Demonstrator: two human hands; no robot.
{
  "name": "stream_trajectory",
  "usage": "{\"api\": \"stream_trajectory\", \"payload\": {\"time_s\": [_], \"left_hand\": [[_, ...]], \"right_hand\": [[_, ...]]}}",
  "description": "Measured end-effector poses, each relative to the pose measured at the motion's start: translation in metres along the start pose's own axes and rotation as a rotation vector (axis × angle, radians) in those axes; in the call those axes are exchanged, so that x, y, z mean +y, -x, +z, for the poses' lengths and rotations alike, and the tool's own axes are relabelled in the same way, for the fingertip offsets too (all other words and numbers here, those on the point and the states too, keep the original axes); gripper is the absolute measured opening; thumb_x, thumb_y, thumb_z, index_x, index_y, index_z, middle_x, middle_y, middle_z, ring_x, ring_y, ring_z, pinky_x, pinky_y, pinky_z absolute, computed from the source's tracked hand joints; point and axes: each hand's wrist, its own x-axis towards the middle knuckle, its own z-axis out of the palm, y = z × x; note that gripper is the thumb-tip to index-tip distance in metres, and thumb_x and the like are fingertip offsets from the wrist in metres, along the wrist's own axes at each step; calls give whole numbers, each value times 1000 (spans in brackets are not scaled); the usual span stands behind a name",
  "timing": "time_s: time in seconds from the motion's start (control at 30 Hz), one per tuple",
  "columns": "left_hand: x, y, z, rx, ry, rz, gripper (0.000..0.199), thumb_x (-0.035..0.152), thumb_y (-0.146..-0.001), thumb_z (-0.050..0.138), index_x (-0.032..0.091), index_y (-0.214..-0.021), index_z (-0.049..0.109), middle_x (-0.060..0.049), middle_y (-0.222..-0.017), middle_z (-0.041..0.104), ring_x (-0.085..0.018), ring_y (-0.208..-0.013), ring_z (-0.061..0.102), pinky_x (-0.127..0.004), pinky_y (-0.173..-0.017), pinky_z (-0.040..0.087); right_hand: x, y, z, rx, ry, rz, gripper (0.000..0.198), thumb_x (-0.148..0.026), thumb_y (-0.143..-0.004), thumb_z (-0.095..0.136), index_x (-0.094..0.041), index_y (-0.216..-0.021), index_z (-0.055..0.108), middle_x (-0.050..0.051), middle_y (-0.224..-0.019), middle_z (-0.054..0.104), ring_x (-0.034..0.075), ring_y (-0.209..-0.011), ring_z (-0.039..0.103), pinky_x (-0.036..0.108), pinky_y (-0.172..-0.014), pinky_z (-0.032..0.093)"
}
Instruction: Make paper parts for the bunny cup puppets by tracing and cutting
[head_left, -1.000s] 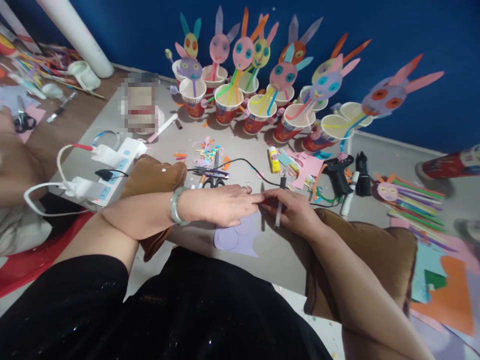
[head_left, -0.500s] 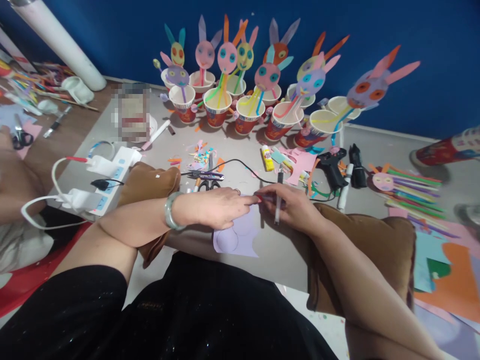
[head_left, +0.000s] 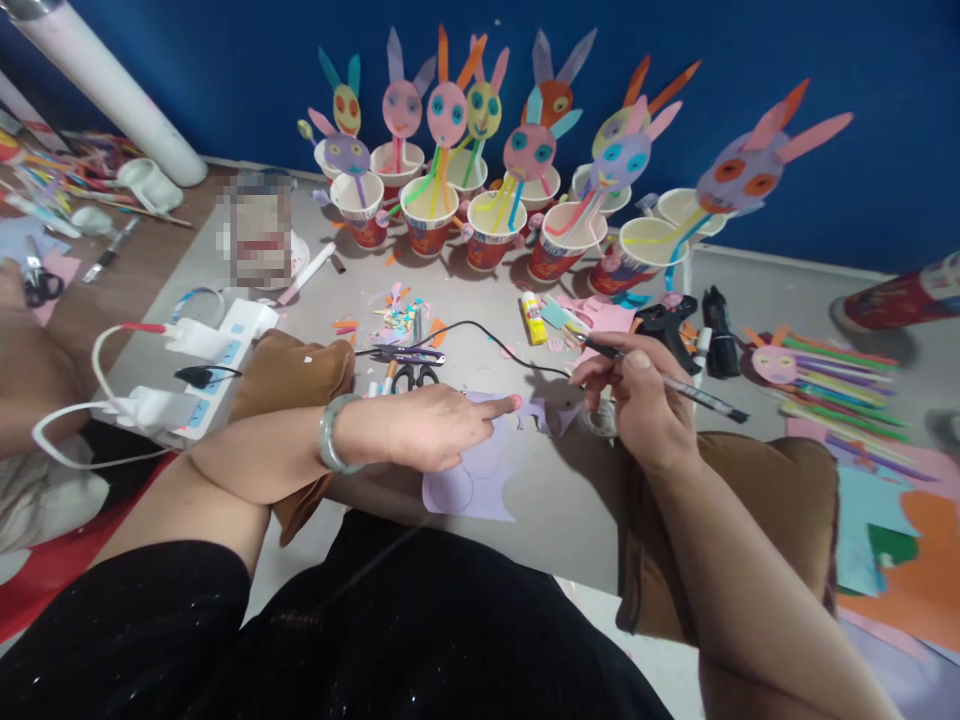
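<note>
My left hand (head_left: 427, 425), a bangle on its wrist, rests over a sheet of light purple paper (head_left: 480, 505) with drawn circles. Its index finger is stretched out, and the tip looks pinkish; whether a small piece sits there I cannot tell. Held across the fingers of my right hand (head_left: 645, 395) is a pen (head_left: 697, 398), tilted, with its dark part at the upper left. Below these fingers is a small round white thing (head_left: 598, 418), partly hidden. Cut purple scraps (head_left: 551, 412) lie between the two hands.
Paper cups (head_left: 491, 245) with rabbit-faced straws stand along the blue wall. Scissors (head_left: 415, 378), a glue stick (head_left: 533, 318), a glue gun (head_left: 667, 330) with its cord, and a power strip (head_left: 225, 375) surround the work. Brown cushions (head_left: 750, 530) flank me; another person's arm (head_left: 37, 360) shows left.
My right hand has moved right, away from my left fingertip, and the pen has swung from upright to nearly level. The white round thing now shows. My left hand has barely moved.
</note>
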Motion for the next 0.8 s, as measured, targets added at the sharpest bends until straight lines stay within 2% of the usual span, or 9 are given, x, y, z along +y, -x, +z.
{"api": "stream_trajectory", "payload": {"time_s": [0.1,0.23,0.37,0.43,0.53,0.7,0.8], "left_hand": [[1,0,-4,-30,-13,-3,24,17,-88,55,11,-105,70,-13,-168,31,-15,-78,63,-33,-57,44],[0,-1,-8,-43,30,2,24,18,-88,57,11,-108,70,-16,-166,35,-17,-83,64,-32,-62,46],[-2,-1,-8,-67,54,11,26,16,-89,55,11,-110,69,-17,-165,36,-18,-90,64,-32,-68,47],[-2,-1,-8,-71,57,10,27,17,-89,55,11,-111,69,-17,-165,36,-18,-91,64,-32,-69,47],[-3,0,-6,-63,57,16,25,18,-89,57,11,-110,69,-17,-164,37,-17,-91,63,-32,-71,47],[-3,0,-5,-61,61,19,22,19,-90,57,10,-106,69,-18,-158,44,-16,-83,62,-33,-69,47],[-2,-1,-6,-56,60,14,22,18,-89,57,10,-106,69,-18,-159,43,-15,-80,62,-33,-67,46]], "right_hand": [[-3,3,3,-73,-11,25,33,-51,-100,53,-24,-109,69,1,-74,68,15,-51,59,29,-46,46],[-6,6,5,-204,169,4,30,-48,-102,51,-25,-114,66,2,-85,73,15,-58,65,32,-61,55],[0,5,7,-427,411,-214,20,-34,-97,60,-24,-113,67,5,-91,74,21,-78,72,35,-75,57],[7,4,9,-504,447,-316,24,-28,-93,64,-23,-117,66,7,-98,74,22,-86,72,36,-77,58],[16,4,13,-523,474,-373,25,-24,-92,63,-22,-117,65,10,-104,74,22,-91,71,36,-79,58],[23,4,18,-505,487,-376,15,-25,-94,61,-22,-108,67,8,-95,74,20,-83,70,33,-75,56],[24,4,19,-503,486,-377,15,-27,-94,62,-22,-107,67,7,-93,74,19,-81,70,32,-74,56]]}}
